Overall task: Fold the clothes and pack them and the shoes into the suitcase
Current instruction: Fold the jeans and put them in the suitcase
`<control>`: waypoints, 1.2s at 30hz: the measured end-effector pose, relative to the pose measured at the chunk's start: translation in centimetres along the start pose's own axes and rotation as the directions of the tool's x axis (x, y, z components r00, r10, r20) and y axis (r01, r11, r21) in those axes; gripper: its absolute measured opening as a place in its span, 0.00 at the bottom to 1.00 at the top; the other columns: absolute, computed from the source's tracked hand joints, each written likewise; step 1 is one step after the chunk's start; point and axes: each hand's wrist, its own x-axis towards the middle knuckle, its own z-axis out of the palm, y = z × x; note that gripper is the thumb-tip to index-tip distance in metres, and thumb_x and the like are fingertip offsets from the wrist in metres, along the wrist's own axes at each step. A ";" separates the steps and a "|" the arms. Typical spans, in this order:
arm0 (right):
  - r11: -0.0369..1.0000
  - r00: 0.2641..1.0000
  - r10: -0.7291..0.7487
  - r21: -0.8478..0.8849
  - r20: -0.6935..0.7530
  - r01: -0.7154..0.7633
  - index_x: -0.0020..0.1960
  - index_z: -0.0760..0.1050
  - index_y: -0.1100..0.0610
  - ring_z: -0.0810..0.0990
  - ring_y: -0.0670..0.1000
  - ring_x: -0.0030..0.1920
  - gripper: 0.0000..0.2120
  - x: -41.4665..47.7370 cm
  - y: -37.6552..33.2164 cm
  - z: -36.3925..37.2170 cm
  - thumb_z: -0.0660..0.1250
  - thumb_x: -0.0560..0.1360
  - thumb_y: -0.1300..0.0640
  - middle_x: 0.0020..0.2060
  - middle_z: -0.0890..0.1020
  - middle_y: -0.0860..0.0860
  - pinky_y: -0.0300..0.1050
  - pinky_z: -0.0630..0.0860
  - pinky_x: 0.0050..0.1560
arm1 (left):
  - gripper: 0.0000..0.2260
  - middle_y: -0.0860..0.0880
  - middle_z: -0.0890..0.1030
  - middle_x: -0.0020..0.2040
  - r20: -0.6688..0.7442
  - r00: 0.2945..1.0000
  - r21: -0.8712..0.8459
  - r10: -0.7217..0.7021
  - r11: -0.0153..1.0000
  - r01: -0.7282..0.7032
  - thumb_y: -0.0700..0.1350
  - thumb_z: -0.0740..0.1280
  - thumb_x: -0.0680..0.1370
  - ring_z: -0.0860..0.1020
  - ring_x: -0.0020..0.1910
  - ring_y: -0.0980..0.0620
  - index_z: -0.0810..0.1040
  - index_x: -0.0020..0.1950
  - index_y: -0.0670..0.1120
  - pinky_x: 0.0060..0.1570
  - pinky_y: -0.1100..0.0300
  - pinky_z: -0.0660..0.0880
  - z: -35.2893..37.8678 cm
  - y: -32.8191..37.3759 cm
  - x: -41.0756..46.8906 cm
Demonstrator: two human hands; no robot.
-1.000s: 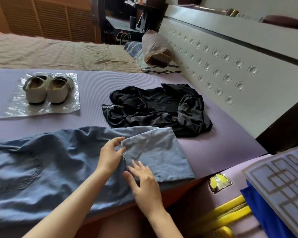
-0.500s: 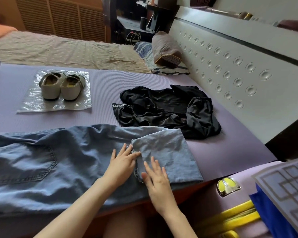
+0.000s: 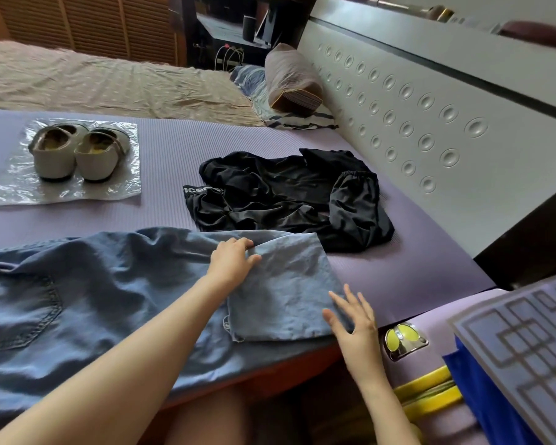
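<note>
Since half a second ago the 2 hands, which lay flat side by side on the turned-back leg end, have parted: the left hand (image 3: 231,263) has gone up to the far edge of that flap, where its fingers curl over the cloth, and the right hand (image 3: 353,322) has slid out to the flap's near right corner, fingers straight and spread, whether pressing or just above the denim I cannot tell. The jeans (image 3: 93,300) lie across the near edge of the purple mat (image 3: 174,155), seat and back pocket to the left, 1 leg end folded over on itself at the right. The denim looks thin, washed and limp, light for its bulk; it should crease readily but sag if lifted by 1 point, so it is best taken at the 2 corners of the hem or along the fold. The black garment (image 3: 289,197) beyond looks slick and slippery, likely to slide out of a fold; its waistband carries white letters, only something like "nce" readable. The shoes (image 3: 77,152) sit as a pair on a plastic sheet (image 3: 13,191). The lilac suitcase (image 3: 440,316) at the right bears a yellow badge with no legible writing.
</note>
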 end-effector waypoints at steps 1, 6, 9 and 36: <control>0.998 0.997 0.052 0.042 -0.053 -0.050 0.61 0.76 0.46 0.64 0.45 0.68 0.19 0.1 -0.1 -0.1 0.70 0.71 0.44 0.66 0.73 0.46 0.44 0.62 0.69 | 0.20 0.44 0.75 0.64 -0.007 1.000 0.022 -0.012 1.000 0.012 0.53 0.65 0.77 0.70 0.64 0.43 0.72 0.67 0.47 0.62 0.52 0.65 0.2 0.4 0.4; 0.977 0.960 0.205 0.102 -0.191 -0.188 0.56 0.79 0.56 0.75 0.52 0.52 0.15 1.4 -0.2 0.4 0.74 0.71 0.56 0.49 0.80 0.51 0.44 0.73 0.54 | 0.16 0.44 0.76 0.60 0.021 0.998 -0.107 -0.055 0.993 0.057 0.52 0.67 0.76 0.71 0.62 0.43 0.75 0.60 0.46 0.61 0.49 0.68 1.2 1.7 1.9; 0.959 0.931 0.230 0.231 -0.284 -0.167 0.50 0.79 0.56 0.80 0.53 0.45 0.10 2.1 -0.1 0.2 0.71 0.71 0.66 0.42 0.82 0.52 0.30 0.73 0.44 | 0.08 0.45 0.77 0.54 -0.009 0.999 -0.234 -0.048 0.971 0.044 0.49 0.69 0.74 0.75 0.56 0.44 0.77 0.50 0.48 0.57 0.48 0.71 1.8 1.9 2.0; 0.798 0.916 0.068 -0.573 0.396 0.189 0.76 0.34 0.51 0.35 0.49 0.76 0.33 10.6 -3.1 5.2 0.42 0.79 0.37 0.76 0.36 0.49 0.51 0.38 0.76 | 0.40 0.49 0.39 0.76 0.044 0.967 0.331 0.250 0.910 -0.251 0.73 0.27 0.66 0.34 0.73 0.49 0.41 0.74 0.55 0.70 0.52 0.31 3.5 -2.9 -7.9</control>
